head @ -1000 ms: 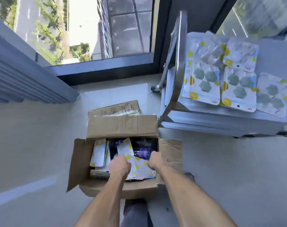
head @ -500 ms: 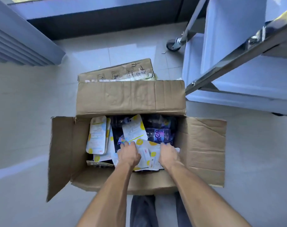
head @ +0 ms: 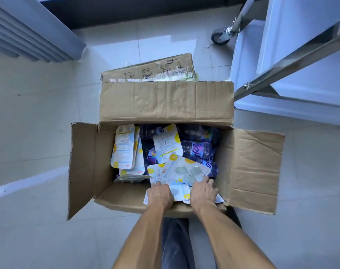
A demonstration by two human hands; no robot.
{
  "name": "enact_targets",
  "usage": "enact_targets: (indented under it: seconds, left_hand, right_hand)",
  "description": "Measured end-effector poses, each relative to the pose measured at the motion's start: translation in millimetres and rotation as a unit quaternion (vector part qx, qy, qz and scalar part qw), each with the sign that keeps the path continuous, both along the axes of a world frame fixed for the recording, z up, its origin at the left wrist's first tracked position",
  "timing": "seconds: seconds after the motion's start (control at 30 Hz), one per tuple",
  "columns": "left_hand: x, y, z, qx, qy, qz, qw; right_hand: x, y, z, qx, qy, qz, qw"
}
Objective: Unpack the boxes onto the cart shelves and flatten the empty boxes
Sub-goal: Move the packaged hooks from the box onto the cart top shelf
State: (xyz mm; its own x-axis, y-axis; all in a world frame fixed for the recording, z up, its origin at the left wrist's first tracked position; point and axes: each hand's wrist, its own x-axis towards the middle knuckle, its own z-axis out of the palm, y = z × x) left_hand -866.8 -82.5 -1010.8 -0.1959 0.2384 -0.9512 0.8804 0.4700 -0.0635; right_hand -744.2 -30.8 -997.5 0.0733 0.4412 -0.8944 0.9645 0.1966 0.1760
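Box [head: 165, 101] open: blister packs [head: 124, 148], dark bottles [head: 196, 150]; both hands' fingers apparently gripping pack bundle [head: 181, 174].

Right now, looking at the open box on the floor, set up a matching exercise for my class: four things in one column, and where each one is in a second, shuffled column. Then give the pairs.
Things
1. blister packs
2. purple bottles
3. flattened cardboard box
4. cart caster wheel

Places
A. on the floor tiles beyond the open cardboard box
B. deep in the open box, under the cards
C. at the cart's far corner, on the floor
D. gripped between the left hand and right hand

Pairs: 1-D, 2-B, 3-A, 4-C
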Motion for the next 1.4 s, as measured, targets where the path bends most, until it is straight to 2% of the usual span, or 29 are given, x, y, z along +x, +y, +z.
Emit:
enact_targets:
  seconds: [0.1, 0.27, 0.47, 0.6, 0.67, 0.77, 0.87, 0.93, 1.17, 1.3, 1.4]
  left_hand:
    - [2, 0, -2, 0.001, -0.014, 0.014, 1.000]
    - [5, 6, 3, 0.002, 0.026, 0.006, 1.000]
    - [-3, 13, 5, 0.022, 0.008, 0.044, 0.999]
    - [-3, 13, 11, 0.014, 0.021, 0.049, 0.999]
    - [-2, 17, 20, 0.007, 0.028, 0.041, 0.999]
    - [-4, 32, 49, 0.018, 0.034, 0.041, 0.998]
    - [-11, 58, 91, 0.061, 0.047, 0.063, 0.995]
    - [-13, 79, 130, 0.104, 0.055, 0.076, 0.990]
    - [15, 133, 316, 0.196, 0.051, 0.102, 0.974]
    - [46, 170, 428, 0.271, 0.045, 0.026, 0.961]
    - [79, 192, 494, 0.293, 0.058, -0.045, 0.953]
  right_hand:
    - [-3, -2, -2, -0.039, -0.017, -0.005, 0.999]
    - [-1, 5, -2, -0.005, 0.010, 0.032, 0.999]
    - [0, 12, 7, -0.006, 0.005, 0.043, 0.999]
    - [-16, 11, 20, -0.027, -0.017, 0.123, 0.992]
    - [-21, 16, 27, -0.035, -0.028, 0.118, 0.992]
    - [-23, 32, 53, -0.043, -0.022, 0.056, 0.997]
    - [-18, 54, 94, -0.037, 0.024, -0.008, 0.999]
    - [-11, 71, 128, 0.003, 0.034, -0.053, 0.998]
    - [28, 108, 301, 0.107, 0.057, -0.118, 0.986]
    - [57, 132, 409, 0.146, 0.083, -0.165, 0.972]
    - [87, 153, 477, 0.164, 0.108, -0.214, 0.957]
